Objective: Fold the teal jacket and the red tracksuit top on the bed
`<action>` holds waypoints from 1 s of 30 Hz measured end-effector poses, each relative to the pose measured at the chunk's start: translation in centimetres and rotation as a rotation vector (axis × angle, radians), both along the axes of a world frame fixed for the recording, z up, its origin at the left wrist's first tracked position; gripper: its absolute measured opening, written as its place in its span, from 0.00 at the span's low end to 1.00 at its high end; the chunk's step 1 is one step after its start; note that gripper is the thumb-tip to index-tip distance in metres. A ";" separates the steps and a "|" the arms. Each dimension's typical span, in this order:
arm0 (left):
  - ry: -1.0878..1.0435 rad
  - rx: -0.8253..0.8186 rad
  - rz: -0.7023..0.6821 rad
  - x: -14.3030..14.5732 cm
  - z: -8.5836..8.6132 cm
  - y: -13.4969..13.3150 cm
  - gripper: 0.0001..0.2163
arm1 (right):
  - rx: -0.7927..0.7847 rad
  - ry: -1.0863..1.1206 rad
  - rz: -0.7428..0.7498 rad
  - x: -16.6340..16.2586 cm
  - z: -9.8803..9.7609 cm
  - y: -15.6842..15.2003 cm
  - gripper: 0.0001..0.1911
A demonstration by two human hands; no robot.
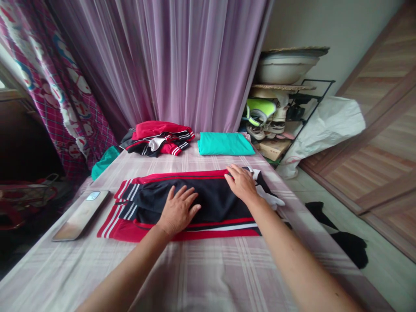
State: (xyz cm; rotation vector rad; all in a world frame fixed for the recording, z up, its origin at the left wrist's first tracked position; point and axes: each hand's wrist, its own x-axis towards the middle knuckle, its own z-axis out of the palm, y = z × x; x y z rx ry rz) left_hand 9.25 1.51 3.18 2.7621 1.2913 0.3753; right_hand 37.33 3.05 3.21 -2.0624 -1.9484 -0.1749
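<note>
A black and red track garment with white stripes lies flat across the checked bed sheet. My left hand rests palm down on its dark middle, fingers spread. My right hand lies flat on the garment's right end, fingers stretched toward the upper red edge, next to a bit of white fabric. Neither hand holds anything.
A phone lies on the bed to the left. At the back sit a folded teal cloth and a red, black and white clothes pile. A shoe rack and white bag stand right; dark cloth lies on the floor.
</note>
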 end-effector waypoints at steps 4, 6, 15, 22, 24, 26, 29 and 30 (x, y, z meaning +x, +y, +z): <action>0.149 0.034 0.281 -4.4 -0.7 1.7 0.26 | -0.257 0.022 -0.065 -1.4 -2.9 -0.6 0.30; 0.180 -0.009 0.310 -5.7 -1.5 1.9 0.27 | -0.360 0.021 -0.096 -1.4 -3.4 -0.6 0.31; 0.134 -0.021 0.304 -6.0 -2.9 2.1 0.30 | -0.213 0.042 -0.046 -6.7 -2.3 -2.2 0.30; 0.140 -0.030 0.298 -6.0 -2.7 2.3 0.30 | -0.335 0.087 -0.036 -8.3 -1.5 -4.3 0.29; 0.125 -0.005 0.291 -6.0 -2.4 2.2 0.29 | -0.246 0.089 -0.033 -8.6 -1.6 -5.8 0.27; 0.090 0.041 0.269 -6.1 -2.2 1.7 0.26 | -0.166 0.090 -0.040 -8.9 -2.3 -7.4 0.25; -0.008 0.134 0.185 -7.0 -2.1 0.3 0.21 | -0.056 0.110 -0.043 -8.9 -4.2 -9.2 0.23; -0.045 0.167 0.155 -7.6 -2.2 -0.4 0.21 | 0.000 0.125 -0.039 -8.7 -4.8 -9.4 0.23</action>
